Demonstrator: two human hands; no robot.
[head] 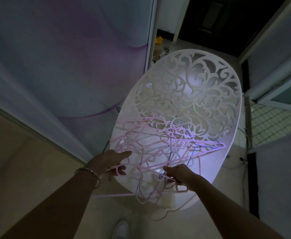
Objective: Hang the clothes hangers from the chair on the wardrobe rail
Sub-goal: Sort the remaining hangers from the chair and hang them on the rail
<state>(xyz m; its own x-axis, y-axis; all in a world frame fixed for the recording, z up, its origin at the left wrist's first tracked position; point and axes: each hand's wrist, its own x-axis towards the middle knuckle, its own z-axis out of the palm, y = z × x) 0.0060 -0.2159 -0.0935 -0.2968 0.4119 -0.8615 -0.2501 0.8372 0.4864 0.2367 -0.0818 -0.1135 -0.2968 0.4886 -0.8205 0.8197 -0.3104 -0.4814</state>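
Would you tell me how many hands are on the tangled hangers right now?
2. The left hand touches pink hangers at the pile's near left; the right hand grips a bunch at its near right.

Nothing readable here, honestly. No lettering, brand or number shows up on the white cut-out chair [277,152] or on the pink and blue hangers [158,140] piled in it, and it's too dim to make out print anywhere else.

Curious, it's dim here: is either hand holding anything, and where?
Right hand grips pink hangers at their near ends; left hand: cannot be told.
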